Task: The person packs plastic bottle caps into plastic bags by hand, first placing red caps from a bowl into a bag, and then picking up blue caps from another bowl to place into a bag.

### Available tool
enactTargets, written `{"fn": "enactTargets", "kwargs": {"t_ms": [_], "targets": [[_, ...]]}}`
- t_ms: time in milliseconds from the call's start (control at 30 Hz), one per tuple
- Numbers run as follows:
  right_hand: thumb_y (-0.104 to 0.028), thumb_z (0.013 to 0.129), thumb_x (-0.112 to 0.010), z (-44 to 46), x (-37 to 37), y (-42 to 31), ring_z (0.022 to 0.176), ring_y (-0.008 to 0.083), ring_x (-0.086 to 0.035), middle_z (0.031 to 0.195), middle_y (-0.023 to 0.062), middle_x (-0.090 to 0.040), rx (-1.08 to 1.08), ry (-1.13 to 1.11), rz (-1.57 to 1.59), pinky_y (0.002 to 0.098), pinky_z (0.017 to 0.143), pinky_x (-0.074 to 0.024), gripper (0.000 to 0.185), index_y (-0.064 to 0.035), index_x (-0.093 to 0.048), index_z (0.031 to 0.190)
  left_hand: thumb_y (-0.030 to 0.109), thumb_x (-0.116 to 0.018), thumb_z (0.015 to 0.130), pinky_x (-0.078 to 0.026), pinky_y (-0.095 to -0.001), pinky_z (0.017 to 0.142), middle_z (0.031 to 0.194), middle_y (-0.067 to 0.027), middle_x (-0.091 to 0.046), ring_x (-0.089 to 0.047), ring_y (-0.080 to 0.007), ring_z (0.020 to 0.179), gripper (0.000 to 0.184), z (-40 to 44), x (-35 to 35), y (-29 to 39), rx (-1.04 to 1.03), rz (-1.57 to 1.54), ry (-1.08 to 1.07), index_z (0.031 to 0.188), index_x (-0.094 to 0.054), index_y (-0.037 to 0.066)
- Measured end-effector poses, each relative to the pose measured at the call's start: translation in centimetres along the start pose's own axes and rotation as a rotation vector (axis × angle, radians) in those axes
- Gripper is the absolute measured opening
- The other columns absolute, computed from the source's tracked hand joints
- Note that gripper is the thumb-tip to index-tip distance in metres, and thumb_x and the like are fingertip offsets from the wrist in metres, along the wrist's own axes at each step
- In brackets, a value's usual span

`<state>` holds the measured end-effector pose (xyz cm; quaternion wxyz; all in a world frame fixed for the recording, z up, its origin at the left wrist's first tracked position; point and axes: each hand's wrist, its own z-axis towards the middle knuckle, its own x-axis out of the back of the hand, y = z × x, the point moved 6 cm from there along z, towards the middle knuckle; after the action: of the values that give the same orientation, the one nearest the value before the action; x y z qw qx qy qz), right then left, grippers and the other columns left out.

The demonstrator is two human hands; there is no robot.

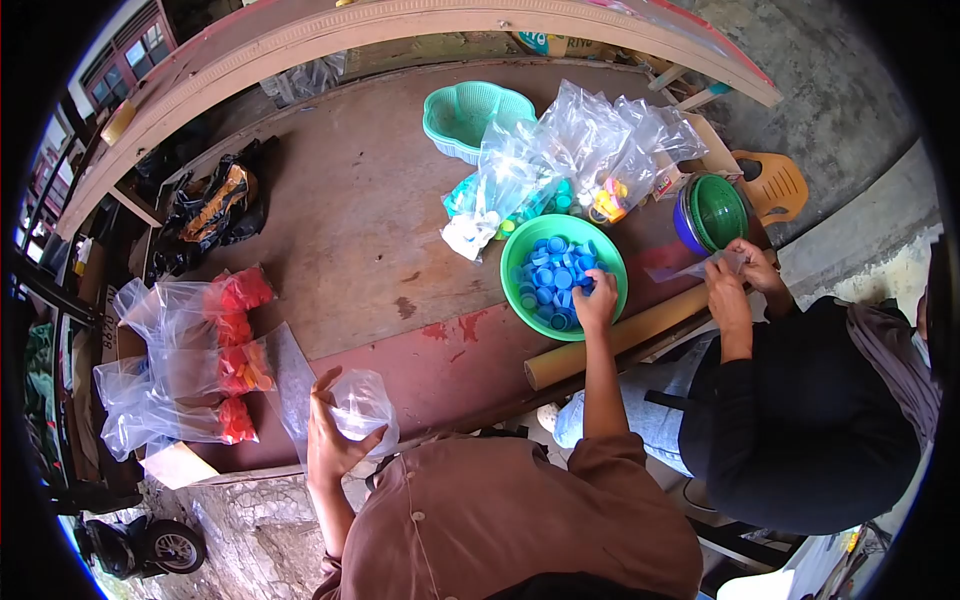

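Note:
A clear plastic bag (364, 402) hangs open at the table's front edge, held by my left hand (336, 435), whose thumb and fingers curve around its mouth. My right hand (597, 300) reaches into a light green basin (511, 272) at its right side, fingers bent down onto blue bottle caps (546, 272). Whether a cap is between those fingers is hidden. Left of my left hand lie clear bags with red caps (238, 420).
A co-worker (810, 420) sits at the right, both hands on a clear bag. Beyond my basin are filled clear bags (600, 140), a teal basket (470, 105) and stacked bowls (718, 212). A cardboard tube (620, 335) lies along the front edge; a black bag (215, 210) is back left.

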<state>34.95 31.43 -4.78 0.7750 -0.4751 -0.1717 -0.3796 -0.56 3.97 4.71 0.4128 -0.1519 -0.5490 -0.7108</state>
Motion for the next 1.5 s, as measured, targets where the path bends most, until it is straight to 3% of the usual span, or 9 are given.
{"fn": "enactTargets", "kwargs": {"t_ms": [233,433,500,667,1000,1267,1333,1400,1500], "targets": [[-0.002,0.062,-0.061,-1.2,1.9,-1.4,0.074,0.0213,-0.055,0.087,0.0101,-0.055,0.055,0.163,0.28,0.0329,0.066,-0.0447,0.032,-0.0045,-0.057,0.093,0.017,-0.079,0.048,-0.044,-0.0357,0.075,0.119,-0.0156,-0.046,-0.053,-0.0306,0.09,0.08,1.4,-0.1,-0.3,0.053,-0.006,-0.045,0.113,-0.035,0.002],[-0.01,0.077,-0.051,-3.4,0.9,-1.1,0.075,0.0134,-0.053,0.088,0.0034,-0.056,-0.143,0.14,0.61,0.0265,0.062,-0.0415,0.019,-0.0051,-0.059,0.093,0.015,-0.08,0.047,-0.043,-0.0393,0.081,0.118,-0.0175,-0.046,-0.049,-0.0332,0.102,0.081,2.2,-0.6,-0.6,0.009,-0.098,-0.048,0.113,-0.034,0.002],[-0.018,0.083,-0.042,-4.8,-0.5,-1.6,0.076,0.0129,-0.052,0.09,0.0036,-0.055,-0.381,0.065,0.795,0.0245,0.06,-0.0404,0.021,-0.0059,-0.058,0.089,0.016,-0.078,0.052,-0.045,-0.039,0.08,0.117,-0.0203,-0.046,-0.052,-0.0361,0.1,0.071,2.4,0.2,0.3,0.029,-0.093,-0.069,0.106,-0.035,0.0],[-0.036,0.09,-0.037,-6.5,-3.6,-4.8,0.053,0.0062,-0.039,0.06,-0.0013,-0.044,-0.577,-0.032,0.896,0.0178,0.046,-0.0264,0.036,-0.0084,-0.05,0.071,0.02,-0.077,0.054,-0.045,-0.0385,0.077,0.118,-0.0201,-0.046,-0.051,-0.0373,0.097,0.059,0.4,2.0,-0.2,-0.002,-0.105,0.011,0.089,-0.033,0.0],[-0.036,0.09,-0.041,-10.1,-9.9,-18.7,0.044,0.005,-0.034,0.052,-0.0026,-0.039,-0.357,-0.52,0.884,0.0192,0.041,-0.024,0.04,-0.0066,-0.052,0.067,0.026,-0.079,0.055,-0.044,-0.0382,0.078,0.116,-0.0244,-0.045,-0.051,-0.0367,0.1,0.062,-8.8,10.1,-2.8,0.225,-0.049,0.338,0.087,-0.031,0.003],[-0.022,0.09,-0.047,-17.5,-17.4,-40.2,0.048,0.0036,-0.036,0.076,0.0017,-0.05,-0.167,-1.224,1.208,0.0168,0.041,-0.0249,0.02,-0.0035,-0.053,0.097,0.023,-0.08,0.053,-0.043,-0.0382,0.081,0.117,-0.0246,-0.044,-0.05,-0.0359,0.101,0.066,-17.2,16.0,-5.1,0.387,0.051,0.611,0.089,-0.029,0.004],[-0.011,0.086,-0.054,-19.5,-17.3,-48.4,0.062,0.0043,-0.046,0.087,0.0028,-0.052,0.071,-1.383,1.3,0.0168,0.052,-0.037,0.023,-0.0014,-0.05,0.106,0.021,-0.081,0.052,-0.043,-0.0381,0.08,0.117,-0.0242,-0.044,-0.05,-0.0353,0.101,0.066,-19.9,17.5,-5.3,0.454,0.092,0.678,0.089,-0.029,0.005],[-0.005,0.082,-0.058,-21.7,-18.1,-55.4,0.091,0.0129,-0.055,0.1,0.0076,-0.055,0.29,-1.438,1.315,0.0232,0.081,-0.0442,0.034,0.0013,-0.048,0.113,0.016,-0.081,0.049,-0.043,-0.0373,0.079,0.116,-0.0229,-0.045,-0.05,-0.0335,0.102,0.066,-22.7,18.6,-5.7,0.54,0.154,0.789,0.089,-0.03,0.005],[-0.02,0.088,-0.051,-25.2,-17.2,-66.3,0.08,0.0123,-0.059,0.091,0.0071,-0.059,0.458,-1.665,1.315,0.0229,0.073,-0.0473,0.029,0.0032,-0.052,0.106,0.015,-0.081,0.049,-0.043,-0.0366,0.079,0.116,-0.0222,-0.045,-0.049,-0.0328,0.103,0.065,-26.8,19.5,-6.3,0.641,0.246,0.874,0.089,-0.031,0.006]]}}
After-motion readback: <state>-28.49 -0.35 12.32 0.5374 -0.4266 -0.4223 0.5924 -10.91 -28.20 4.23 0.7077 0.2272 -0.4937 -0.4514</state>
